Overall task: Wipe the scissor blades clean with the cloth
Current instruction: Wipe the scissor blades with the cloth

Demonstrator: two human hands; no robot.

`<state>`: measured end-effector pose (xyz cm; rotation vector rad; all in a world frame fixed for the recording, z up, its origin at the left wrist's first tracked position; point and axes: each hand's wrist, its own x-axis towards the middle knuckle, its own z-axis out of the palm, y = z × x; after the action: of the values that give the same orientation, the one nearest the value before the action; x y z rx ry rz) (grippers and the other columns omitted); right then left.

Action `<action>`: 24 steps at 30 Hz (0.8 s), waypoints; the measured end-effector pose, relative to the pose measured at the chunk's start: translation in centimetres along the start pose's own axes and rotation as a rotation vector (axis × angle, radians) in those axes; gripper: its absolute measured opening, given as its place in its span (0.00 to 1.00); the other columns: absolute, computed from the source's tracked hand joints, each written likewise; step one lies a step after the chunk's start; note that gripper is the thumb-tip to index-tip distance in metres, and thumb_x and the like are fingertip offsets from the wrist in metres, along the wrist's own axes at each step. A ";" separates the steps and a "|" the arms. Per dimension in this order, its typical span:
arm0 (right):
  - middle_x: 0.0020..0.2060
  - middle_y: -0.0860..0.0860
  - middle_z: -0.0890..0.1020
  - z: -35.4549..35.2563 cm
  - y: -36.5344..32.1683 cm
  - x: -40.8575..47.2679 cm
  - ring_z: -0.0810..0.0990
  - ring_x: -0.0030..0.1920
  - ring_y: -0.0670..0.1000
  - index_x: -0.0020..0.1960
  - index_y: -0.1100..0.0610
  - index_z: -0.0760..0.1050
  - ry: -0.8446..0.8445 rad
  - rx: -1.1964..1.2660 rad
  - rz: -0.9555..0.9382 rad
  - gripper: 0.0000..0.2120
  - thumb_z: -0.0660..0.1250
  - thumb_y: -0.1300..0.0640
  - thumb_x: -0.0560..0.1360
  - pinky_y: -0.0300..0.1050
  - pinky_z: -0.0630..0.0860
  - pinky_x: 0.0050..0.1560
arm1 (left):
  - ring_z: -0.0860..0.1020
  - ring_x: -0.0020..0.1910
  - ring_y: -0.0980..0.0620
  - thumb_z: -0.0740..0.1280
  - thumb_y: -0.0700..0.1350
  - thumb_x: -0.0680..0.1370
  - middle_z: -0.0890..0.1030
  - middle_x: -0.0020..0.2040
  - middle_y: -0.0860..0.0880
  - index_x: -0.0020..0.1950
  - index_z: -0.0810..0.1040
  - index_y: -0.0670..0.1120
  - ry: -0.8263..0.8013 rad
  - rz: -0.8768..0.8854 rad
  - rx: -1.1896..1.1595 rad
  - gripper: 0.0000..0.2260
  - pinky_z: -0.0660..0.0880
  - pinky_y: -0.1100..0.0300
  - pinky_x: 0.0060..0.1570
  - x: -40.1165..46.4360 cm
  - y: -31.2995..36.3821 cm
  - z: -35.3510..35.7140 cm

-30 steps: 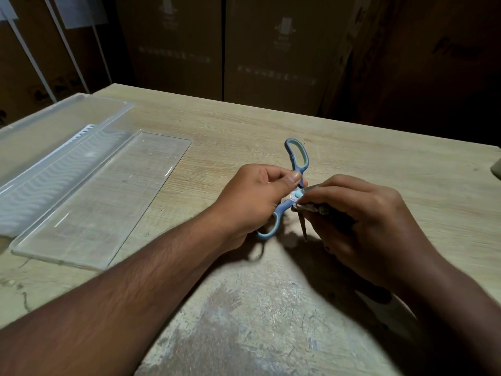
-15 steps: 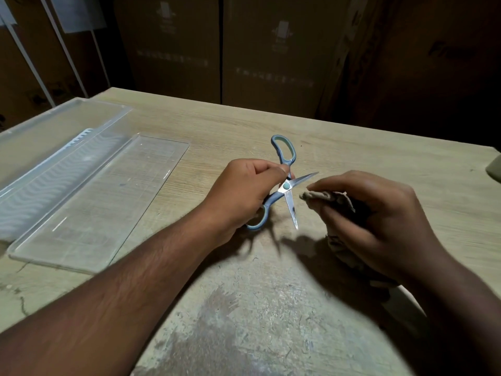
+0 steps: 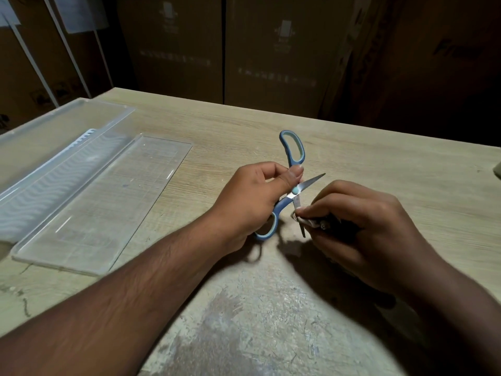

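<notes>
Wiping open scissors (image 3: 293, 169) with cloth (image 3: 306, 220).
Left hand (image 3: 252, 202) grips handles; right hand (image 3: 360, 226) pinches cloth around lower blade.

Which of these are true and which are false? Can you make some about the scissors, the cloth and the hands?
1. The scissors are open. True.
2. The right hand holds the scissors' handle. False: the left hand grips it.
3. The right hand pinches the cloth round the lower blade. True.
4. The cloth covers the upper blade. False: that blade is bare.
5. A clear lid lies on the table, on the left. True.
</notes>
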<state>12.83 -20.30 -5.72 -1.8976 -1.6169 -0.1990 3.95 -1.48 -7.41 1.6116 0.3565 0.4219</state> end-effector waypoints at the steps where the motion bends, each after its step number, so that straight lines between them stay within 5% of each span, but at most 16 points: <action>1: 0.47 0.46 0.82 0.0 -0.1 0.0 0.83 0.45 0.45 0.55 0.54 0.87 -0.031 0.005 -0.004 0.10 0.75 0.58 0.75 0.42 0.78 0.43 | 0.83 0.47 0.50 0.72 0.56 0.80 0.88 0.43 0.50 0.40 0.85 0.50 0.010 -0.010 -0.005 0.14 0.77 0.41 0.64 0.1 0.0 -0.1; 9: 0.46 0.44 0.83 -1.1 0.0 -0.1 0.84 0.46 0.45 0.54 0.54 0.86 0.029 0.029 0.007 0.09 0.74 0.59 0.74 0.42 0.79 0.44 | 0.80 0.40 0.50 0.73 0.59 0.79 0.89 0.46 0.46 0.56 0.81 0.51 -0.073 -0.060 0.084 0.14 0.73 0.51 0.45 -0.1 -0.1 -0.3; 13: 0.48 0.46 0.84 -0.6 0.3 -0.2 0.85 0.48 0.47 0.55 0.54 0.86 -0.025 0.028 0.029 0.10 0.75 0.59 0.74 0.49 0.81 0.44 | 0.78 0.36 0.55 0.71 0.53 0.83 0.86 0.44 0.48 0.56 0.81 0.50 -0.069 0.012 0.128 0.09 0.71 0.56 0.43 -0.4 0.0 -0.2; 17: 0.45 0.44 0.82 -0.8 -0.1 0.0 0.84 0.44 0.45 0.52 0.52 0.86 -0.097 0.056 0.008 0.08 0.76 0.57 0.73 0.46 0.79 0.41 | 0.75 0.27 0.63 0.72 0.50 0.82 0.84 0.38 0.54 0.55 0.82 0.48 -0.020 -0.002 0.016 0.07 0.69 0.60 0.36 0.2 0.0 -0.7; 24: 0.45 0.42 0.83 -1.3 -0.5 0.0 0.84 0.44 0.44 0.53 0.50 0.87 -0.188 0.087 -0.015 0.09 0.72 0.50 0.75 0.46 0.80 0.40 | 0.77 0.29 0.64 0.74 0.50 0.81 0.85 0.39 0.56 0.52 0.83 0.50 0.056 -0.007 -0.006 0.05 0.70 0.59 0.39 0.7 -0.3 -1.0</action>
<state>12.75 -20.98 -4.56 -1.8849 -1.7335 0.0447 4.09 -0.28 -7.58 1.5948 0.4029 0.4631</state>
